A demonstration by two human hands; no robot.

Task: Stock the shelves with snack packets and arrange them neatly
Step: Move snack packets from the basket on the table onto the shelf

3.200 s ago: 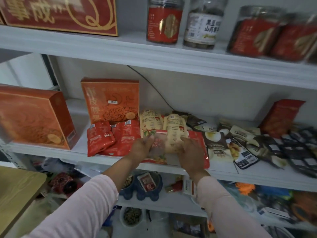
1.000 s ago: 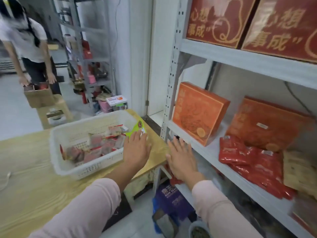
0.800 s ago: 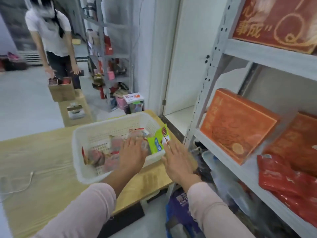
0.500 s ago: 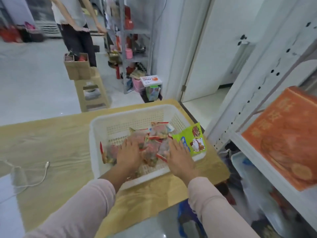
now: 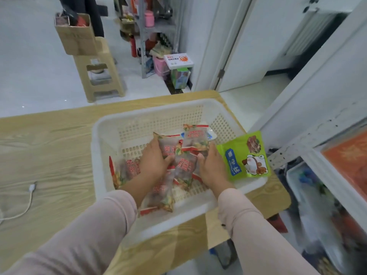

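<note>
A white plastic basket [image 5: 127,120] stands on the wooden table [image 5: 49,147]. Several clear snack packets with red print [image 5: 184,165] lie heaped inside it. Both my hands are in the basket on either side of the heap. My left hand [image 5: 154,162] curls its fingers round packets from the left. My right hand [image 5: 211,167] closes on packets from the right. A green snack packet [image 5: 244,157] leans over the basket's right rim. The edge of the white shelf [image 5: 325,165] with an orange box [image 5: 349,159] shows at the far right.
A white cable [image 5: 23,203] lies on the table's left part. Beyond the table stand a beige plastic stool [image 5: 99,76] carrying a cardboard box [image 5: 76,36], a metal rack with goods [image 5: 155,32], and a person's dark legs [image 5: 89,10]. A white door [image 5: 256,42] is behind.
I turned from the shelf to the table. Both hands moved from the air by the shelf into the basket and closed in on the packet heap.
</note>
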